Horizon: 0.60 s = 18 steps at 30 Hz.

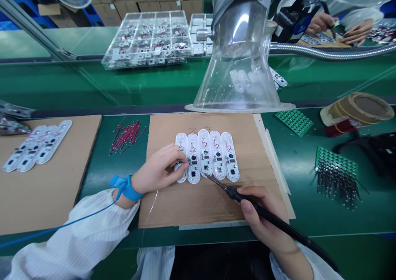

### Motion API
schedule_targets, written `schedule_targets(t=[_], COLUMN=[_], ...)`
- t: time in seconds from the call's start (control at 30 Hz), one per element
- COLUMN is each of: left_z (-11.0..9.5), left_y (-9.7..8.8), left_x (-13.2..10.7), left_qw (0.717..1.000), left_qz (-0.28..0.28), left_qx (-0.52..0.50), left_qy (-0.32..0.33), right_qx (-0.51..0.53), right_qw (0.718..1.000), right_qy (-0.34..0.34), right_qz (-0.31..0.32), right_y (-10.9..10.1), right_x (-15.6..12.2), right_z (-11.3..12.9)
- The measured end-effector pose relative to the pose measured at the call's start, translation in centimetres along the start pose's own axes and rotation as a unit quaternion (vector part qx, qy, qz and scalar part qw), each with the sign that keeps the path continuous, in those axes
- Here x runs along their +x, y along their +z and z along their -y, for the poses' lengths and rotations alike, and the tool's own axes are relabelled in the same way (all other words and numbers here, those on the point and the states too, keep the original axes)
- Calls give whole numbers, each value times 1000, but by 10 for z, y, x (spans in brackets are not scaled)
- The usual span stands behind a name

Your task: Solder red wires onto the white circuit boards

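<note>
A row of several white oval circuit boards [207,156] lies on a brown cardboard sheet [213,197]. My left hand [159,170] pinches a thin solder wire [153,205] at the left boards; a blue wrist strap [125,188] circles that wrist. My right hand [262,216] is closed round a black soldering iron [247,201]. Its tip touches a board near the row's middle.
A clear fume hood [239,61] hangs above the cardboard. Red wire pieces [125,136] lie to the left, with more white boards [38,144] on another cardboard. Green pin boards [335,164] and tape rolls [359,108] sit right. Clear parts trays [148,38] stand behind. Another person's hands [340,26] work at top right.
</note>
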<state>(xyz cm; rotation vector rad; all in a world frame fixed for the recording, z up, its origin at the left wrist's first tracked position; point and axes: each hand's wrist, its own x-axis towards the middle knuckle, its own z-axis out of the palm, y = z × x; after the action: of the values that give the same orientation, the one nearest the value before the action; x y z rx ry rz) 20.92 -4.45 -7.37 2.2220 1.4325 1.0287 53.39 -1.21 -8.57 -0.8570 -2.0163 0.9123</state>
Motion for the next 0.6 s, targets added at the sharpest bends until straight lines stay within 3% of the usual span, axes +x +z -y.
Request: schedule_targets(t=[0.17, 0.37, 0.6], left_z=[1, 7, 4], left_y=[-2, -16, -14], left_x=[-2, -18, -18], left_qw=[1000, 997, 999], left_qz=[2, -31, 15], left_qx=[-14, -33, -39], left_qy=[-12, -56, -30], right_qx=[18, 48, 63], right_qw=[1000, 995, 996], right_qy=[5, 70, 57], right_qz=[-1, -57, -23], right_y=[-2, 1, 15], right_x=[-1, -21, -22], right_z=[-2, -6, -5])
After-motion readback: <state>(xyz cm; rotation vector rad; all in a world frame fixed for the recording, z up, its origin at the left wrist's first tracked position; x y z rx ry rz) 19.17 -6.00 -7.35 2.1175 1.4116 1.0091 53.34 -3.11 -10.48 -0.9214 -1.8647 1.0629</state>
